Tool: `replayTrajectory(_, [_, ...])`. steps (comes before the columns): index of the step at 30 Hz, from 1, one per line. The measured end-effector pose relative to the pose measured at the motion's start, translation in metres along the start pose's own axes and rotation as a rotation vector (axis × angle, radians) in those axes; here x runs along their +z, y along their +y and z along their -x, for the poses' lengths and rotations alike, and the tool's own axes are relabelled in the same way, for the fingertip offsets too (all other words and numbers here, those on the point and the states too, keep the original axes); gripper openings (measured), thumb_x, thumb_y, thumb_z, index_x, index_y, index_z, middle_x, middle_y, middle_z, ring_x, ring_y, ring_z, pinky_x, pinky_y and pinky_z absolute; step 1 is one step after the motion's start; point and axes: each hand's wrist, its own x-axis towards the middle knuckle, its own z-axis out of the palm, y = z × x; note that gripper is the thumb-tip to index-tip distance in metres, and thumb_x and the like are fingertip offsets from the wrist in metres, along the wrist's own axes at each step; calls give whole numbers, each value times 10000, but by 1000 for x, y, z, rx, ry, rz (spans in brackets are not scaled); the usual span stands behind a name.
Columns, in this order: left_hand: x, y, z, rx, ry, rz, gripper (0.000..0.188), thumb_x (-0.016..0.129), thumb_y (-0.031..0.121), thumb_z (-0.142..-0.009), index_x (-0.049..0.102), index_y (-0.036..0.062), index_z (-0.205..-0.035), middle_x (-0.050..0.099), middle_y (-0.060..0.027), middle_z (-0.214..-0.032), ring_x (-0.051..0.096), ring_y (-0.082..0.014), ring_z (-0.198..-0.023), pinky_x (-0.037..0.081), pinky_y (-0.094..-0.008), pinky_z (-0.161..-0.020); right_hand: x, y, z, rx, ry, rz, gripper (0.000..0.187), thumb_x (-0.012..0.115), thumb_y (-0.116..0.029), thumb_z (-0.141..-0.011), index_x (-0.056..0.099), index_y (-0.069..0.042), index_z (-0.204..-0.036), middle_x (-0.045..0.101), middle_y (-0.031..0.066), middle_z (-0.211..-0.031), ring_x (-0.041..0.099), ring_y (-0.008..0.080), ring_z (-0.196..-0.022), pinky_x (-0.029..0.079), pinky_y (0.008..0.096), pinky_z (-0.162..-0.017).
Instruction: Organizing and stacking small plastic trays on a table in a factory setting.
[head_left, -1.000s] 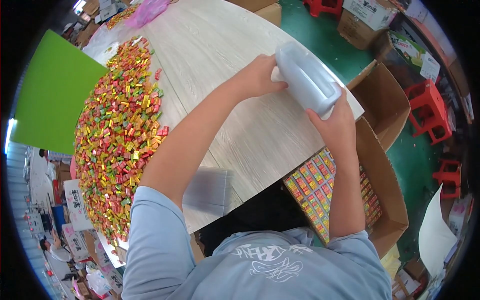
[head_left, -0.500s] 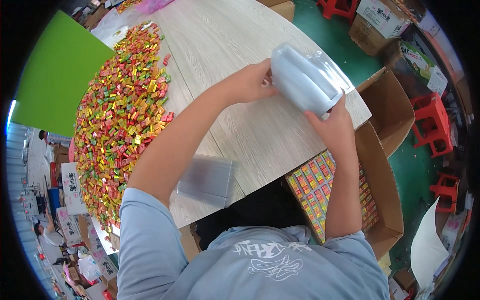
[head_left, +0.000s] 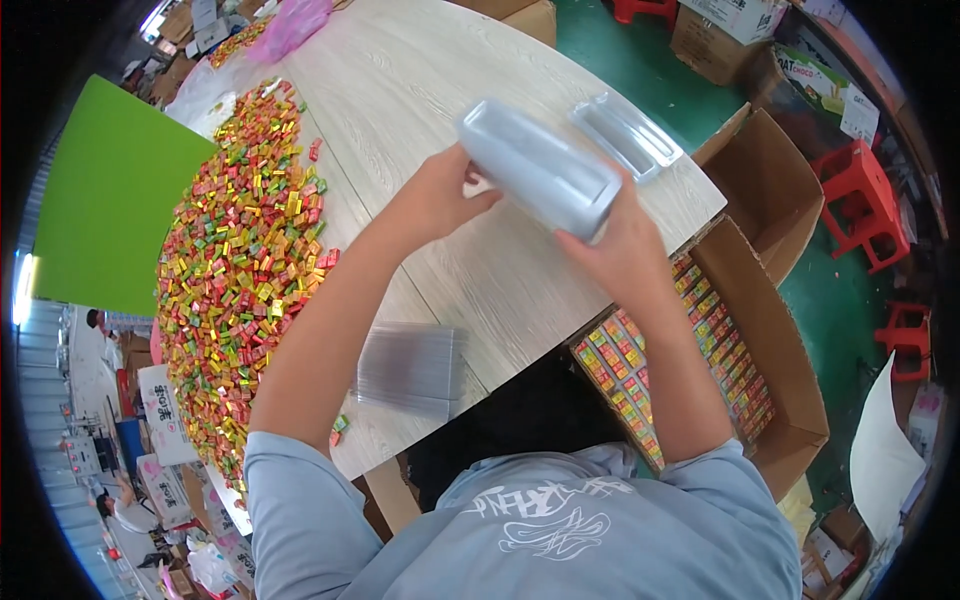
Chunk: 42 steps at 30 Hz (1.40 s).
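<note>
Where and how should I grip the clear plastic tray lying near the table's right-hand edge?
Probably pinch the clear plastic tray lightly across its two long sides, near the middle, coming from above and the person's side. It lies on the table, long and narrow, so that is its shorter span; its far long side faces the table's edge, leaving more tabletop on the near side.
</note>
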Motion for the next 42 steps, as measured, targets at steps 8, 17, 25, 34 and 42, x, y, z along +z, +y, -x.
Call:
replayTrajectory(8, [18,45,-105,230,8,76,450,727,113,-832,533,-16,-1217,677,-172,-1069,649,-299,-1001,521,-389,-901,-58,29,-44,21,242,93,786,800,-255,-740,393,47,-1341,652,264,-1128,644,399,-1061,496,411,-902])
replayTrajectory(17, [32,29,-125,225,-27,23,500,709,113,-841,511,-10,-1283,655,-191,-1148,623,-317,-1075,493,-398,-955,-49,45,-55,87,248,208,806,800,-264,-751,379,28,-1373,640,264,-1170,625,411,-1108,487,419,-937])
replayTrajectory(25, [35,31,-132,148,-115,90,610,687,155,-863,424,5,-1392,631,-198,-1221,602,-331,-1137,474,-399,-1010,-52,46,-55,59,246,211,825,801,-278,-759,361,27,-1387,611,265,-1228,611,400,-1140,483,424,-951])
replayTrajectory(34, [38,18,-116,110,-94,83,634,725,189,-837,445,13,-1378,633,-187,-1209,612,-309,-1111,494,-394,-973,-44,53,-50,48,240,194,800,798,-241,-756,377,36,-1377,632,254,-1187,622,374,-1120,486,406,-942])
replayTrajectory(42, [12,5,-54,-17,-125,73,559,789,85,-758,552,31,-1261,644,-135,-1122,616,-257,-1026,520,-367,-903,-15,49,-40,-41,111,85,808,802,-213,-755,373,36,-1392,641,224,-1165,625,335,-1100,484,385,-937])
